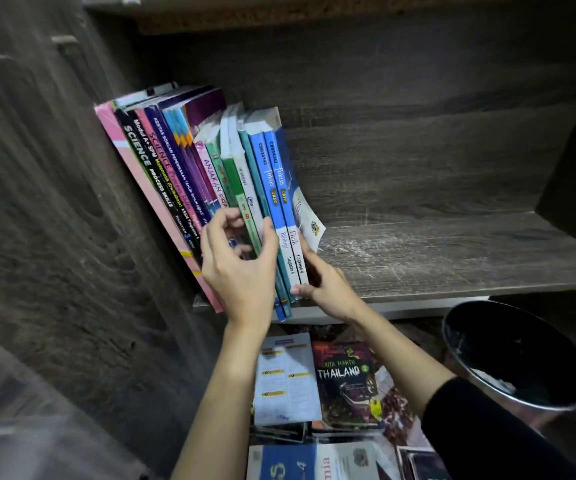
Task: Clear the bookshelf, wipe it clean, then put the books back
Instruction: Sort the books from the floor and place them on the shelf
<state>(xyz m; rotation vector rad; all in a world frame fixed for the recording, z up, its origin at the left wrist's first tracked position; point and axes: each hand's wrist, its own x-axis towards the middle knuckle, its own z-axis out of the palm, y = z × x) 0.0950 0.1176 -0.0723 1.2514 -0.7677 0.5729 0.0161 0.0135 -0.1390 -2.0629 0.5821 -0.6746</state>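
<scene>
The left hand is curled round the lower spines of a few green-spined books, fingers on one side and thumb on the other; the right hand, just beside it, grips the Fizik book at its lower end, thumb on the foot of the spine and fingers tucked behind the cover; that book is a blue paperback whose white-based spine reads "Fokus", "Fizik", "Tingkatan 4" and "CBD24242"; touching it on the left is its twin, the Biologi book, marked "CBD24142"; both close the right end of a row of books that tilts left against the bookshelf's side wall; further left the spines read "ANJAKAN PRI…", "KERTAS SOALAN PEPERIKSAAN", "Modul A+ SPM Matematik (Dwibahasa) KSSM Tingkatan 4" and "SCIENCE PROCESS SKILLS", with a pink book outermost; the row stands at the left end of the dark wood-grain shelf board, which is scratched and pale-scuffed to the right of the hands; below the shelf lie more books, among them a dark cover lettered "THAILAND"; a black round bin stands to the right; a black sleeve covers the right forearm.
</scene>
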